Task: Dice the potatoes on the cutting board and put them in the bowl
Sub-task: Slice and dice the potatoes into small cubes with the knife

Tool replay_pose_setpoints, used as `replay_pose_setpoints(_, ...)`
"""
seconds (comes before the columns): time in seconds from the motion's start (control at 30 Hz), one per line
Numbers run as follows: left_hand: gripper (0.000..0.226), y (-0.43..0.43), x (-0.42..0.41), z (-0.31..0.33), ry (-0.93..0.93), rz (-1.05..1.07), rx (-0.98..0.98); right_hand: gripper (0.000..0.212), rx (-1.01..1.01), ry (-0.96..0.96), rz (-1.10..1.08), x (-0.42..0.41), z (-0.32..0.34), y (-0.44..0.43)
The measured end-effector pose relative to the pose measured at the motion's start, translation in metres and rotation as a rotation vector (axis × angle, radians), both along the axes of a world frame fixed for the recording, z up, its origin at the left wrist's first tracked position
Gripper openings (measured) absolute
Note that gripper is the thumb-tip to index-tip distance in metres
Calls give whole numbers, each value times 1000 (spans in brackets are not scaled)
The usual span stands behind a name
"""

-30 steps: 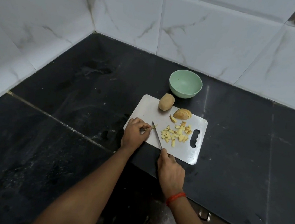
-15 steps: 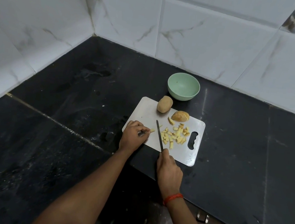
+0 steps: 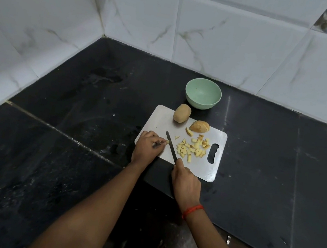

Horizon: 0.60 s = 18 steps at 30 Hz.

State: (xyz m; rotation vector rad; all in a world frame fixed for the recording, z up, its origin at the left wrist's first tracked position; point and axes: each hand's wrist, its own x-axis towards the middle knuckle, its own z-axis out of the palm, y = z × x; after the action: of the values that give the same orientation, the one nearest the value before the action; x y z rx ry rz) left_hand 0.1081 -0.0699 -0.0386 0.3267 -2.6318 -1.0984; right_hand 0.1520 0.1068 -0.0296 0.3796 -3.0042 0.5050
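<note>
A white cutting board lies on the black counter. On its far edge rest a whole potato and a cut potato half. Several yellow potato dice are heaped near the board's handle slot. My left hand pinches a thin potato strip at the board's left side. My right hand grips a dark knife, whose blade lies against the strip's free end. A pale green bowl stands behind the board with nothing in it.
White marble tiles form a wall corner behind and to the left of the black counter. The counter's front edge runs just below my right wrist, which wears a red thread.
The knife has shifted left from the dice pile to the strip held by my left hand. The view has drifted slightly downward.
</note>
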Motion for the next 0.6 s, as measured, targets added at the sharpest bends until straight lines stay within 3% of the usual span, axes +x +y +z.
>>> replay_pose_setpoints(0.27,9,0,-1,-3,-4,98,63,31,120,16,21,16,-1,6)
replay_pose_setpoints(0.4,11,-1,-1,-5,-6,79,82,19,43,-17,-79,16,2,1)
replay_pose_setpoints(0.6,10,0,1,0,6,7,16,25,-28,40,-40,16,-1,3)
